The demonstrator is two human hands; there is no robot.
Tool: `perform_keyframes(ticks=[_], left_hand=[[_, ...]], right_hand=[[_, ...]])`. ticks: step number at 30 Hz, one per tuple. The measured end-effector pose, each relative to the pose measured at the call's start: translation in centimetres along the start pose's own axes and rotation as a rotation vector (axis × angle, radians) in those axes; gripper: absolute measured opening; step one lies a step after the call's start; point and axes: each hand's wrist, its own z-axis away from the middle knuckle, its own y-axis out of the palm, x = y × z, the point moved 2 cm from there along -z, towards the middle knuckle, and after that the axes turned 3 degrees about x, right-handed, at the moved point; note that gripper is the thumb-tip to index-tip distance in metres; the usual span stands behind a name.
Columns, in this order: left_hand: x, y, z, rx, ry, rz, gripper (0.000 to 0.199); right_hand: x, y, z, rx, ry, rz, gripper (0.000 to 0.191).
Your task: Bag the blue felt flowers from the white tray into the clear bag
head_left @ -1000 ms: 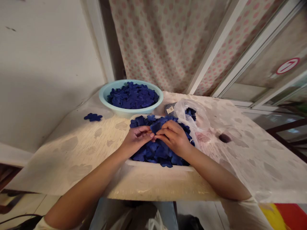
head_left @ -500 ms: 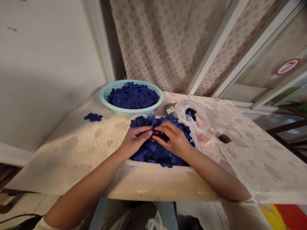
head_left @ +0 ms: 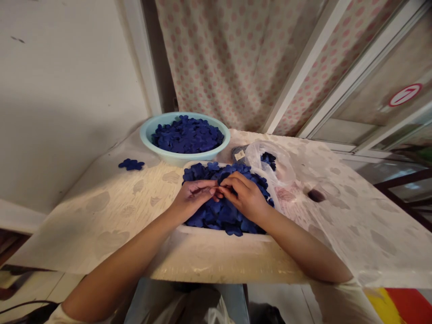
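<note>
Over a white tray (head_left: 229,234) heaped with dark blue flower-shaped pieces (head_left: 216,213), both hands meet fingertip to fingertip. My left hand (head_left: 195,194) is closed, thumb pressed toward the forefinger. My right hand (head_left: 241,193) is closed too, its bent fingers pinched against the left fingertips. Whatever lies between the fingertips is too small and hidden to make out. Behind the tray stands a light blue basin (head_left: 148,137) full of similar blue pieces.
A few blue pieces (head_left: 131,164) lie left on the patterned tablecloth (head_left: 101,225). Behind the tray at right are a clear plastic bag (head_left: 285,164) with dark pieces and a dark labelled packet (head_left: 239,153). A dark round thing (head_left: 316,194) sits farther right.
The fingertips of both hands have come closer together. The blue piece seen between them before is now mostly hidden. My right fingers are more bent.
</note>
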Motion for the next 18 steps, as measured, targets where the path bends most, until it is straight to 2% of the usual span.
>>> perform_keyframes(ticks=[5, 12, 18], left_hand=[[-0.5, 0.3, 0.0, 0.027, -0.007, -0.026, 0.016], [-0.2, 0.4, 0.2, 0.104, 0.009, 0.116, 0.018], [-1.1, 0.6, 0.3, 0.1, -0.003, -0.025, 0.018]], right_hand=[[0.1, 0.2, -0.1, 0.05, 0.005, -0.001, 0.013], [-0.2, 0.8, -0.1, 0.131, 0.021, 0.067, 0.015], [0.0, 0.4, -0.3, 0.091, 0.005, 0.019, 0.021]])
